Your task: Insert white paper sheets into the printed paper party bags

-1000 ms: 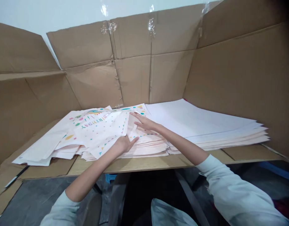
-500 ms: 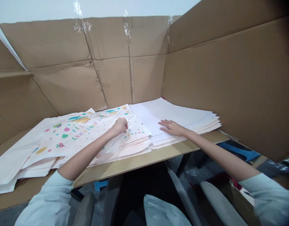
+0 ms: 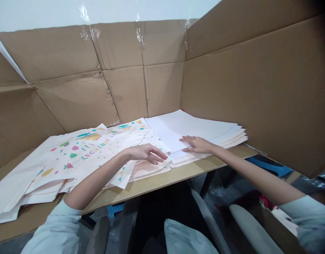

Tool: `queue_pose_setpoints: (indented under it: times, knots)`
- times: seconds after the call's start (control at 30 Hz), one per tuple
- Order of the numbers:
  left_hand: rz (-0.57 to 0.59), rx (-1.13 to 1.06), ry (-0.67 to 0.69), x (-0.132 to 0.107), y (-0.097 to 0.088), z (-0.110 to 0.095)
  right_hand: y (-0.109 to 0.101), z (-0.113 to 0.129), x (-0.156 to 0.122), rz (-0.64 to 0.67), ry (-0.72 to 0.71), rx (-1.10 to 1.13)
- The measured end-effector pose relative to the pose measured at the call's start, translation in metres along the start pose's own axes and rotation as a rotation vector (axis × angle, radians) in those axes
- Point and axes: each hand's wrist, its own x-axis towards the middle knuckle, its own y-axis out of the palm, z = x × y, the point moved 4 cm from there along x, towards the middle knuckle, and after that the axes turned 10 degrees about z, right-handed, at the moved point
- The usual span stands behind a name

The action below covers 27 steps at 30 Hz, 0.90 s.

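Observation:
My left hand [image 3: 148, 153] is over the right front part of the printed paper sheets [image 3: 85, 151], its fingers apart and pointing right. Nothing shows in its grip. These sheets carry coloured shapes and "BIRTHDAY" lettering, and a corner of one hangs at the table's front edge beneath my left wrist. My right hand [image 3: 196, 144] lies with fingers spread on the stack of plain white sheets [image 3: 178, 123], near its front edge. The two stacks lie side by side, their edges meeting between my hands.
Cardboard panels [image 3: 125, 84] stand behind the wooden table [image 3: 141, 187], with another cardboard wall [image 3: 252, 77] close on the right. White sheets [image 3: 14, 194] spread at the far left. Chair armrests [image 3: 253, 229] and a blue stool [image 3: 270, 165] sit below the table.
My left hand has moved right and toward me, and its curled fingers have opened. A printed sheet's front corner now sticks out at the table edge. My right hand has barely moved.

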Motion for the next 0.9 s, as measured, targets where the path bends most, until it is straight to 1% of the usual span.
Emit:
queue_pose_setpoints:
  times: [0.1, 0.13, 0.17, 0.2, 0.27, 0.3, 0.37, 0.47, 0.5, 0.6, 0.67, 0.77, 0.83, 0.9]
  knots:
    - [-0.263, 0.124, -0.112, 0.001, -0.012, 0.006, -0.005, 0.000, 0.001, 0.019, -0.009, 0.019]
    - [-0.326, 0.148, -0.125, 0.000, -0.016, 0.008, -0.008, -0.001, 0.002, 0.032, -0.011, 0.030]
    - [-0.359, 0.154, -0.113, 0.000, -0.019, 0.009, -0.011, -0.002, 0.004, 0.050, -0.011, 0.044]
    - [-0.363, 0.150, -0.080, 0.000, -0.020, 0.010, -0.014, -0.003, 0.005, 0.075, -0.009, 0.058]
    - [-0.334, 0.132, -0.010, -0.001, -0.021, 0.012, -0.019, -0.007, 0.009, 0.126, -0.008, 0.080]
    - [-0.333, 0.127, 0.002, -0.002, -0.021, 0.012, -0.021, -0.008, 0.012, 0.144, -0.012, 0.087]
    - [-0.383, 0.122, -0.039, -0.005, -0.023, 0.015, -0.023, -0.011, 0.015, 0.157, -0.031, 0.090]
    - [-0.499, 0.094, -0.106, -0.008, -0.028, 0.018, -0.021, -0.013, 0.018, 0.151, -0.056, 0.084]
    - [-0.509, 0.077, -0.101, -0.007, -0.029, 0.019, -0.021, -0.013, 0.018, 0.149, -0.060, 0.083]
    - [-0.475, 0.078, -0.056, 0.003, -0.033, 0.022, -0.021, -0.012, 0.017, 0.141, -0.065, 0.084]
    - [-0.491, 0.210, -0.023, 0.014, -0.038, 0.025, -0.022, -0.010, 0.016, 0.148, -0.065, 0.091]
    - [-0.547, 0.521, 0.028, 0.036, -0.044, 0.027, -0.025, -0.006, 0.014, 0.159, -0.083, 0.116]
    - [-0.527, 0.679, 0.051, 0.054, -0.044, 0.027, -0.025, -0.005, 0.012, 0.154, -0.099, 0.137]
    - [-0.467, 0.805, 0.066, 0.071, -0.040, 0.024, -0.024, -0.005, 0.010, 0.144, -0.106, 0.161]
